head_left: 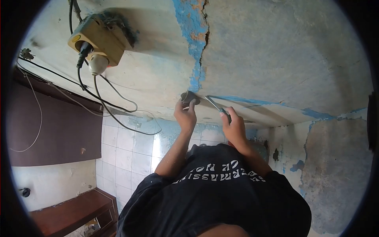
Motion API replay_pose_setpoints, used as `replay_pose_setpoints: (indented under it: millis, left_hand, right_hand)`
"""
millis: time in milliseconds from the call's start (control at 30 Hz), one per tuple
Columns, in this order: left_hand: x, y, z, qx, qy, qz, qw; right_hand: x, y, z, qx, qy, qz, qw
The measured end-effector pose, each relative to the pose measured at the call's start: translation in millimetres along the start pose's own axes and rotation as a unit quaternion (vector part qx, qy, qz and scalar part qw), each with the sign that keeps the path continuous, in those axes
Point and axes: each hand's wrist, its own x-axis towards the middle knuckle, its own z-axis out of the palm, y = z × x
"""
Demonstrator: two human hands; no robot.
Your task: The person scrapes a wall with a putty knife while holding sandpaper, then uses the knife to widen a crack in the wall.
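Note:
My left hand [185, 115] is raised to the wall, with its fingers closed on a small dark grey piece [190, 97] that has a curved edge. Its exact kind does not show. In my right hand [234, 125] is a screwdriver [215, 104], gripped by its dark handle. The thin metal shaft slants up and left, and its tip is close to the wall beside the dark piece; whether it touches cannot be made out. Just above both hands, a strip of blue paint [196, 47] shows where the pale surface of the wall [260, 51] has come off.
A yellowed socket box [98, 41] with a black plug and a white plug is on the wall at upper left. Loose cables [114, 106] hang from it toward my left arm. A brown panel [59, 118] and a brown wooden shelf [75, 209] stand left, near white tiles [122, 136].

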Motion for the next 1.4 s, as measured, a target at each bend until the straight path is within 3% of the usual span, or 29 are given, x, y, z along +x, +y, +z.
replay_pose_setpoints:
  millis: [67,167,300,400,433,533,567,667,733,800,967,1100,1200,1400]
  left_hand:
    - [-0.5,1.6,-1.1,-0.005,0.004,-0.021,1.0]
    - [0.9,-0.7,-0.2,0.004,0.008,0.008,1.0]
    - [-1.7,-1.3,3.5,-0.008,0.007,-0.005,1.0]
    - [0.5,0.8,-1.4,-0.011,0.001,-0.017,1.0]
    - [0.6,1.3,-2.0,-0.006,0.003,-0.003,1.0]
    - [2.2,6.7,0.2,-0.007,0.01,0.01,1.0]
    - [2.2,7.9,0.4,-0.014,0.008,0.002,1.0]
    - [-2.3,10.0,1.7,-0.017,0.005,-0.019,1.0]
    - [-0.9,8.4,-1.5,-0.012,0.01,-0.025,1.0]
    - [0.9,4.6,-1.1,0.001,0.009,0.015,1.0]
    - [-2.8,5.2,4.2,-0.02,0.014,-0.019,1.0]
    - [-2.5,7.3,-0.2,0.011,0.014,0.005,1.0]
    - [-4.6,13.1,1.4,-0.009,0.013,-0.004,1.0]
    - [-3.7,10.5,1.1,0.009,0.029,-0.003,1.0]
  right_hand:
    - [-3.5,4.1,-8.4,0.037,0.022,-0.015,0.999]
    - [-3.1,-4.3,-41.8,0.047,0.006,0.043,0.998]
    - [1.8,0.7,-1.3,0.023,0.011,-0.005,1.0]
    - [-1.7,0.9,-15.8,0.042,0.04,-0.02,0.998]
    - [-3.7,-0.9,-32.5,0.061,0.0,0.054,0.997]
    - [2.2,-6.0,-37.9,0.052,-0.004,0.055,0.997]
    - [4.5,2.0,-20.6,0.032,0.022,0.004,0.999]
    - [2.9,-8.4,-10.8,0.04,-0.016,0.046,0.998]
    - [-0.2,1.1,-22.0,0.053,0.009,0.022,0.998]
    - [1.3,-2.1,-42.5,0.082,-0.005,0.058,0.995]
    - [-1.7,5.6,-21.7,0.058,0.029,0.011,0.998]
    - [2.0,-6.4,-47.2,0.099,0.001,0.062,0.993]
    - [12.4,3.0,-8.4,0.078,0.013,-0.024,0.997]
    - [8.6,-9.3,-38.3,0.088,-0.038,0.086,0.992]
